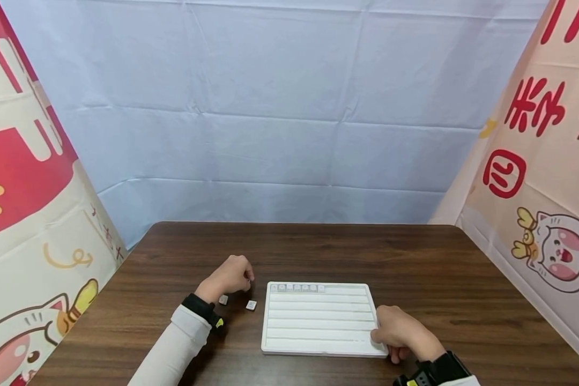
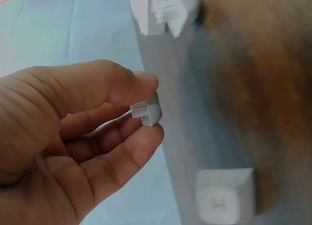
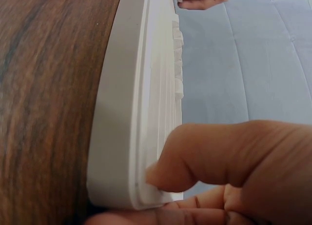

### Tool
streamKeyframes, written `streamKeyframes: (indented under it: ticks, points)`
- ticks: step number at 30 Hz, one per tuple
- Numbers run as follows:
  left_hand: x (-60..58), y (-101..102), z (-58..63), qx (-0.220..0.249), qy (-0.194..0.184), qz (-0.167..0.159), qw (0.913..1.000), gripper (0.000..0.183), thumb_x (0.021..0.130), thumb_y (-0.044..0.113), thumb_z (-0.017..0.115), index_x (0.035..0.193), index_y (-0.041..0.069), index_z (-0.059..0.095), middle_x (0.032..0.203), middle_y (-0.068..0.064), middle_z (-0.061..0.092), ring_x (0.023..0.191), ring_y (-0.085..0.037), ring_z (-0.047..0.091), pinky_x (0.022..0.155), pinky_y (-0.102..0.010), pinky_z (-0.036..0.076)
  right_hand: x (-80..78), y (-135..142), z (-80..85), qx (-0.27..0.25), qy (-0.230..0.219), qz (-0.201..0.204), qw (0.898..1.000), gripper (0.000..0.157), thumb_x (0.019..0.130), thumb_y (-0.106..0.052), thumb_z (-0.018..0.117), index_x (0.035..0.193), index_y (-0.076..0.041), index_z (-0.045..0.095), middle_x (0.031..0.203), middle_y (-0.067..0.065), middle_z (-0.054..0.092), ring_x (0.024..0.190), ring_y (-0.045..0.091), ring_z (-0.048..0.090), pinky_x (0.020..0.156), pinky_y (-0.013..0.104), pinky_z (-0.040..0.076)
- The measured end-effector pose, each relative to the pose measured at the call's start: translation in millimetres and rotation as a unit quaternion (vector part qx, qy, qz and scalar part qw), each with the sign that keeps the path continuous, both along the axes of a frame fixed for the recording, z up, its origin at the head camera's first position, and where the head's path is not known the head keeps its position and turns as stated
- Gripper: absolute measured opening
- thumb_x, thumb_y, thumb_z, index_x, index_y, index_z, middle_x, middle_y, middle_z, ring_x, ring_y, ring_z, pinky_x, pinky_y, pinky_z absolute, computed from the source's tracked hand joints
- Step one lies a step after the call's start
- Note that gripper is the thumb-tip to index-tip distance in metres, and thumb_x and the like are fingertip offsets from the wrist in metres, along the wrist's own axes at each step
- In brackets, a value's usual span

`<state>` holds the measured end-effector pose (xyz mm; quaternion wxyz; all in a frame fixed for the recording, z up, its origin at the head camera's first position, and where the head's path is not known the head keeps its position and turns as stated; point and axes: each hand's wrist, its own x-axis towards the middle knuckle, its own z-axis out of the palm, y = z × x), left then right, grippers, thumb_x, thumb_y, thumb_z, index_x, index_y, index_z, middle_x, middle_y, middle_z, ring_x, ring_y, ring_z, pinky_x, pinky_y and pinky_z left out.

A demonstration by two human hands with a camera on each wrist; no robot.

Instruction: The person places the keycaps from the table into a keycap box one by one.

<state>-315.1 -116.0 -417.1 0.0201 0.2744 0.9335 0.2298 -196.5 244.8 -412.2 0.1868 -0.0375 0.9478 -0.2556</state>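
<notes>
My left hand [image 1: 231,274] pinches a small white keycap [image 2: 152,109] between thumb and fingertip, its stem side showing in the left wrist view. Two loose keycaps lie on the table near that hand: one [image 1: 223,300] by the wrist, another [image 1: 251,305] closer to the board. The left wrist view shows a keycap with a letter like H [image 2: 219,200]. A white ridged board [image 1: 318,323] lies flat, with several keycaps [image 1: 296,288] along its far ledge from the left. My right hand [image 1: 399,331] grips the board's near right corner, thumb on top and fingers along the side.
The dark wooden table [image 1: 463,300] extends around the board. A pale blue cloth [image 1: 289,107] hangs behind it, and printed cloths hang at the left [image 1: 9,300] and right [image 1: 535,257].
</notes>
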Motion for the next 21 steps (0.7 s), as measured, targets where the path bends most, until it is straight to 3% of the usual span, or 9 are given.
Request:
streamKeyframes:
  ticks: [10, 21]
  points:
    - [-2.2, 2, 16.5, 0.021, 0.025, -0.002, 0.9995, 0.010, 0.075, -0.006, 0.065, 0.077, 0.002, 0.070, 0.077, -0.001, 0.060, 0.060, -0.013, 0.047, 0.056, -0.031, 0.041, -1.0, 1, 1.8, 0.007, -0.011, -0.003, 1.000, 0.013, 0.080, -0.001, 0.057, 0.067, 0.000, 0.056, 0.040, 0.008, 0.051, 0.031, 0.013, 0.050, 0.032, 0.026, 0.040]
    - [2.1, 4, 13.0, 0.008, 0.039, 0.017, 0.9991, 0.006, 0.077, 0.002, 0.070, 0.081, 0.005, 0.072, 0.079, 0.000, 0.062, 0.061, -0.010, 0.051, 0.058, -0.031, 0.045, -1.2, 0, -0.4, 0.009, -0.007, -0.002, 1.000, 0.012, 0.078, -0.001, 0.056, 0.066, -0.001, 0.055, 0.039, 0.008, 0.051, 0.030, 0.012, 0.049, 0.032, 0.025, 0.039]
